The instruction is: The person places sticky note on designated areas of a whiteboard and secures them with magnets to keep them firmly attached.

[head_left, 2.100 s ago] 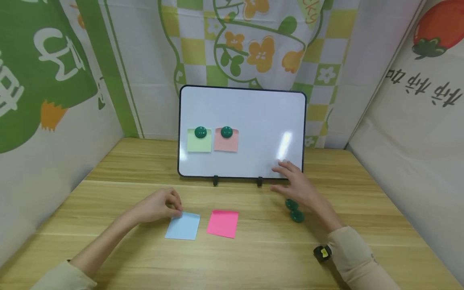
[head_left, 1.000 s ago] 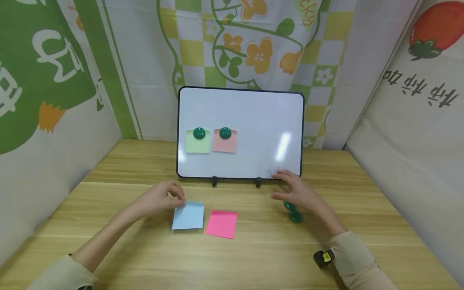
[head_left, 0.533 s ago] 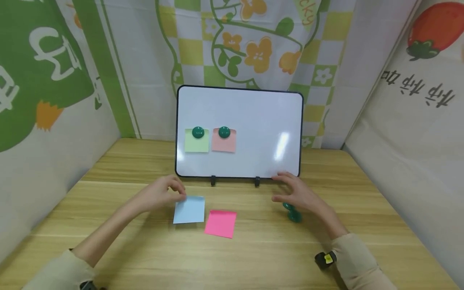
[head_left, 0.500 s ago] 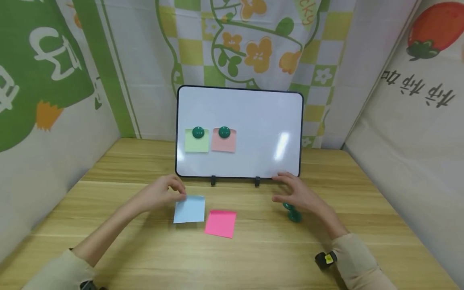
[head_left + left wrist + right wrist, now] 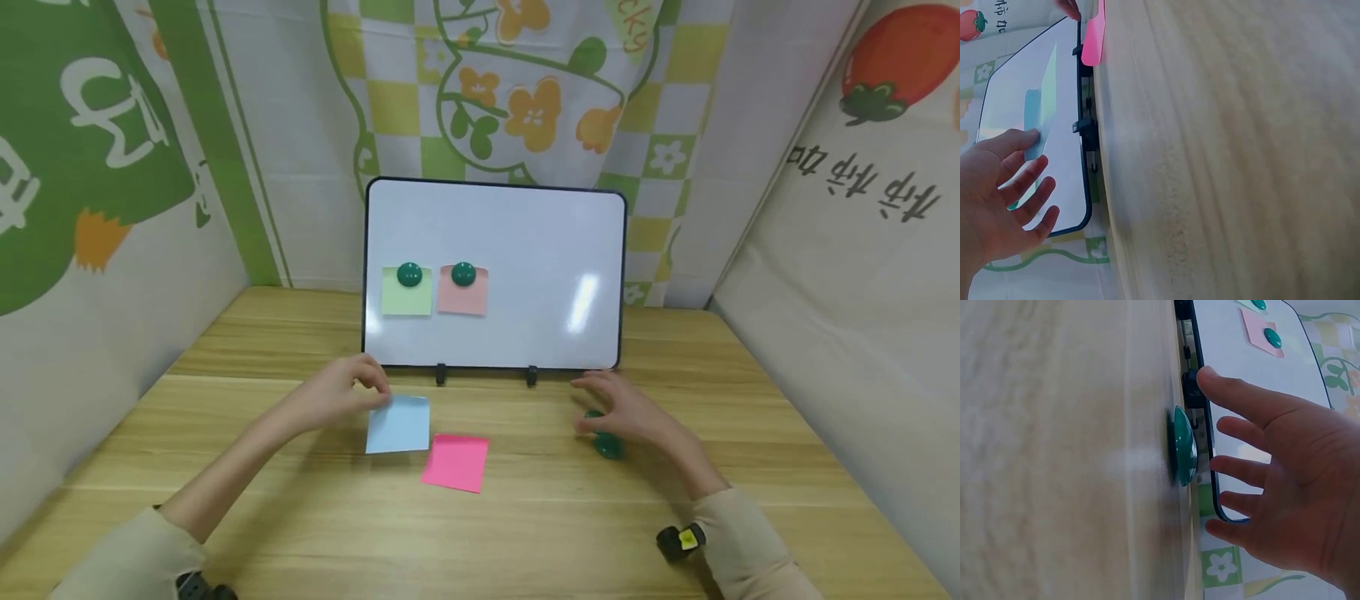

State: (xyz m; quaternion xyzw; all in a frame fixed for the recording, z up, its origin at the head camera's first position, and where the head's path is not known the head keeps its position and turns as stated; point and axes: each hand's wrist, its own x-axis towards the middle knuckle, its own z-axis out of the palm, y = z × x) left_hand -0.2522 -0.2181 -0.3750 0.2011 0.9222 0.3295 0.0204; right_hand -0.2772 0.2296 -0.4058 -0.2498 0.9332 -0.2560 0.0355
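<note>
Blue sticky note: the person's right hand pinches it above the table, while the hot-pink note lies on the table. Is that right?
Not quite: the left hand pinches the blue sticky note, as the head view shows. The rest stands: it is above the table, on which the hot-pink note lies.

a square light-blue sticky note [image 5: 399, 426], its top edge slightly bent, hangs from its upper left corner in the left grip [image 5: 337, 397], just above the worktop [image 5: 525, 533]. two glossy, domed green magnets [image 5: 609, 447] rest close together on the worktop, the farther one partly hidden by the right grip [image 5: 628, 410].
</note>
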